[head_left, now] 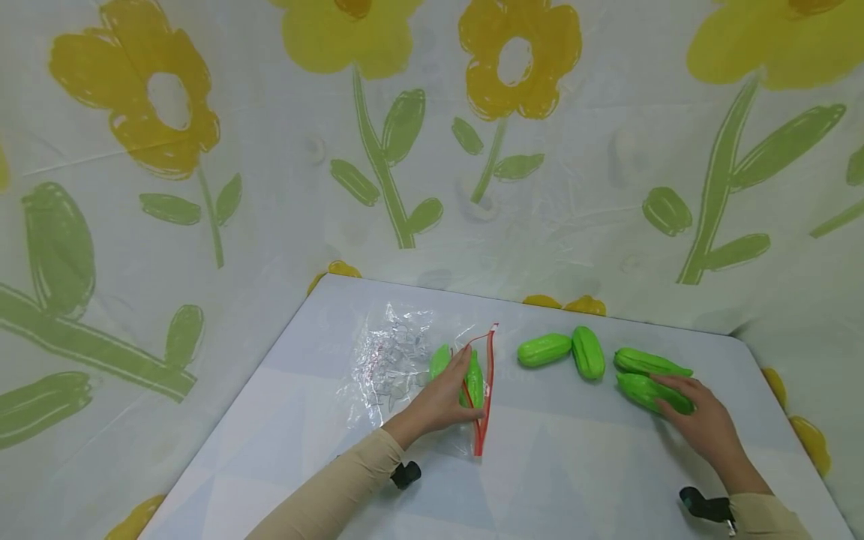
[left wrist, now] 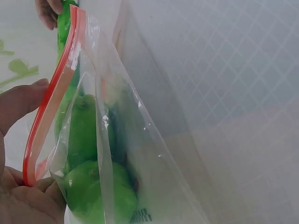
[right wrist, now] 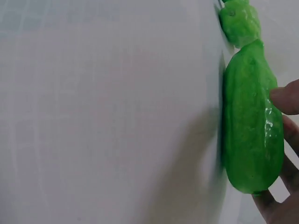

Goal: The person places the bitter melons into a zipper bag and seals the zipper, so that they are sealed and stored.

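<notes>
My left hand (head_left: 445, 394) holds the red-edged mouth of a clear zip bag (head_left: 490, 375), fingers and thumb at its rim, the mouth spread apart. Inside the bag lie green ribbed vegetables (left wrist: 100, 191), seen through the plastic in the left wrist view. Over at the right, my right hand (head_left: 705, 420) grips a glossy green ribbed vegetable (right wrist: 252, 126), its thumb on one side and fingers on the other. That vegetable lies low over the table. Just behind it is another long green vegetable (head_left: 648, 361), near the right fingers.
Between the hands, two more green vegetables (head_left: 543, 350) lie close together toward the back of the pale table (head_left: 553, 465). Crumpled clear plastic (head_left: 391, 360) spreads left of the left hand. A flowered cloth (head_left: 574, 225) hangs behind the table's back edge.
</notes>
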Demonstrator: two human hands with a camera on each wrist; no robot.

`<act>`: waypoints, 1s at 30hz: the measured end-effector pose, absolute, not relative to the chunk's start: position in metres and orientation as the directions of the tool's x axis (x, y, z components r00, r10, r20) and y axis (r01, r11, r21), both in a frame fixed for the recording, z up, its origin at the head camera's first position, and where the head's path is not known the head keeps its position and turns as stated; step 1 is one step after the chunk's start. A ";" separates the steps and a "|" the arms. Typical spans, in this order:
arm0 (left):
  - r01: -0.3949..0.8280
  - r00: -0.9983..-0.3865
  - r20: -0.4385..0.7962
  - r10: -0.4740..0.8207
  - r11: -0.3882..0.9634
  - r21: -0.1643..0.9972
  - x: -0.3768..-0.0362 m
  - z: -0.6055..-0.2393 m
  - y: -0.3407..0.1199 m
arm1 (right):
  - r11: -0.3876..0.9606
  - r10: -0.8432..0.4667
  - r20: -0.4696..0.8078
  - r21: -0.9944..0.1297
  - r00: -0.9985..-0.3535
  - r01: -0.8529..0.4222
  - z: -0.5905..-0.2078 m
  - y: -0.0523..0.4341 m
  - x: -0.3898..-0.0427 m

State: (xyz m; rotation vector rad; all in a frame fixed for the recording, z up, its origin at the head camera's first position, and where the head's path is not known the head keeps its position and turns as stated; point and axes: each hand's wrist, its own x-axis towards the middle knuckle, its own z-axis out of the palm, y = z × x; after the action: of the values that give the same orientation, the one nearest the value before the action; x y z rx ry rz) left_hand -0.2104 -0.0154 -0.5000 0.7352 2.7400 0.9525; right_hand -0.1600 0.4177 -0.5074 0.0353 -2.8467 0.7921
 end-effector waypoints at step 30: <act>0.382 -0.876 0.005 0.483 0.685 0.620 -0.212 -0.502 -0.014 | 0.818 -0.033 0.089 -0.569 -0.995 -0.078 -0.517 0.394 -0.153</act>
State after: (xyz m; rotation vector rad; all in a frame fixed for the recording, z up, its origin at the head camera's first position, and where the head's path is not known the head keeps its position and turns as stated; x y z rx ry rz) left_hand -0.2119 -0.0136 -0.5022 0.7074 2.7359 0.9533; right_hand -0.1532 0.3937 -0.5173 0.0891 -2.9236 0.9201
